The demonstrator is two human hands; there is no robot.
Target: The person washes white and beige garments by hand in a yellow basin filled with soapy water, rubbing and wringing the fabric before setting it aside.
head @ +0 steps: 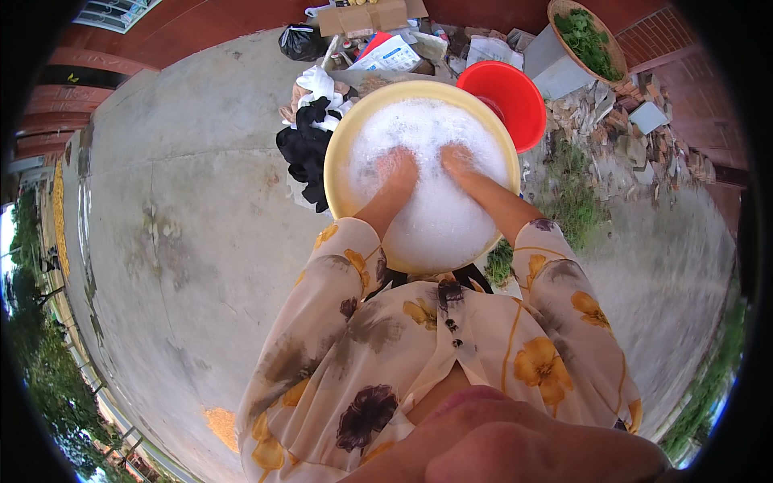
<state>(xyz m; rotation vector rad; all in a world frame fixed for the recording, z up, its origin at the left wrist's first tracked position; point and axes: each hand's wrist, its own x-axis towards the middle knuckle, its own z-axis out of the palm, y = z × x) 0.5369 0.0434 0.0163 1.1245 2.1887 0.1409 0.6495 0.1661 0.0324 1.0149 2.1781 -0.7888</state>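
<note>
Before me stands a round yellow plastic basin (334, 166) filled with thick white soap suds (426, 211). My left hand (397, 166) dips into the foam left of the middle, its fingers partly covered by bubbles. To its right, my right hand (457, 159) also reaches into the suds, with the fingertips hidden. The two hands are apart, with foam between them. Whether either one grips anything under the foam cannot be seen. Beside the basin's left rim lies a heap of black cloth (305, 148), with white cloth (320, 84) behind it.
A red plastic bucket (520, 111) stands against the basin's far right side. Behind are a cardboard box (368, 19), a black plastic bag (301, 43) and mixed rubbish. Leafy greens (586, 45) fill a wicker basket (621, 51). Broken bricks (628, 130) lie to the right on the concrete ground (199, 181).
</note>
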